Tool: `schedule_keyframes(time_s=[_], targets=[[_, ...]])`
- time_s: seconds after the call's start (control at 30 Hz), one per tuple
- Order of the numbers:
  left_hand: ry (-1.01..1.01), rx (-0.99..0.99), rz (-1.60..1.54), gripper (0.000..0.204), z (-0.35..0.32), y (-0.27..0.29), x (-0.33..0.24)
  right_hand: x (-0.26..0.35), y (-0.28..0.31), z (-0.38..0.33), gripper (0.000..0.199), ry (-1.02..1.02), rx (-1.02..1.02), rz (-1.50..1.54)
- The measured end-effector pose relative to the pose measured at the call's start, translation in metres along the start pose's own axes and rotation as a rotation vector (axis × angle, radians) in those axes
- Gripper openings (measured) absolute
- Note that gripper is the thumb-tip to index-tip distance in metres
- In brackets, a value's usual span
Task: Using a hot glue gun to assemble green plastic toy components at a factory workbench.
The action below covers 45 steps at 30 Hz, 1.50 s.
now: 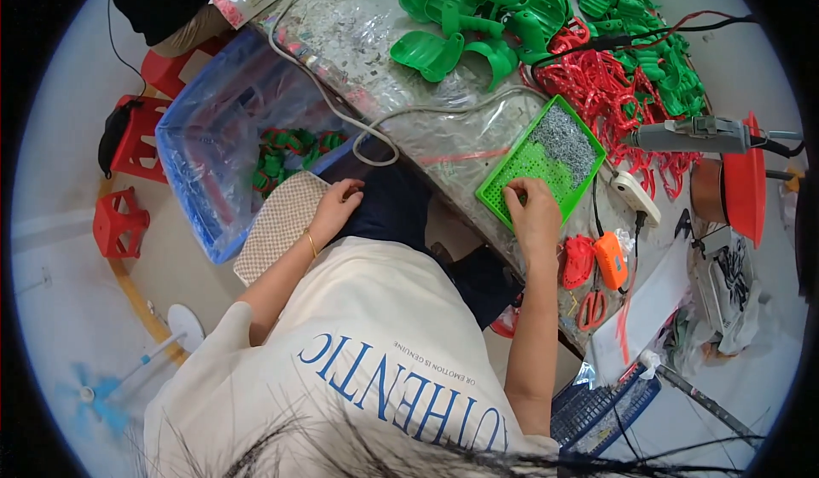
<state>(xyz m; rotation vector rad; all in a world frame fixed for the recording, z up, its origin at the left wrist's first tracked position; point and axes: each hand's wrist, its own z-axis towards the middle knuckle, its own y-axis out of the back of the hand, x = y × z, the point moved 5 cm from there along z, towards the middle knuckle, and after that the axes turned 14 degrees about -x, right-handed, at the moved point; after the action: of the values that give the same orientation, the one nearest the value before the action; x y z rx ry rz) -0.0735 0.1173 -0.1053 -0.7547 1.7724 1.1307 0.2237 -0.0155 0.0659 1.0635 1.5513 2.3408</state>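
From the head camera we see the right hand (533,214) resting on the near edge of a flat green perforated plastic tray (531,164), fingers curled narrow on its surface; whether they pinch anything we cannot tell. A heap of small grey metal screws (566,143) fills the tray's far corner. The left hand (335,206) lies loosely curled, holding nothing, on the dark-clad lap beside a blue plastic-lined bin (192,150).
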Motion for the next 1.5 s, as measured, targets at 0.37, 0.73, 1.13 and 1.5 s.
schedule_keyframes(time_s=[0.37, 0.73, 1.13, 1.5], targets=[[-0.143, 0.262, 0.134, 0.026, -0.004, -0.027, -0.065, -0.006, 0.003, -0.003, 0.011, -0.045, -0.103, 0.103], [-0.222, 0.315, 0.157, 0.028, -0.005, -0.037, -0.067, -0.060, 0.054, -0.030, 0.020, -0.649, -0.114, 0.734], [-0.303, 0.436, 0.270, 0.035, -0.003, -0.043, -0.077, -0.062, 0.086, -0.041, 0.016, -0.242, -0.330, 0.047], [-0.224, 0.765, 0.114, 0.040, -0.024, -0.063, -0.138, -0.142, 0.096, 0.042, 0.016, -0.285, -0.509, 0.300]])
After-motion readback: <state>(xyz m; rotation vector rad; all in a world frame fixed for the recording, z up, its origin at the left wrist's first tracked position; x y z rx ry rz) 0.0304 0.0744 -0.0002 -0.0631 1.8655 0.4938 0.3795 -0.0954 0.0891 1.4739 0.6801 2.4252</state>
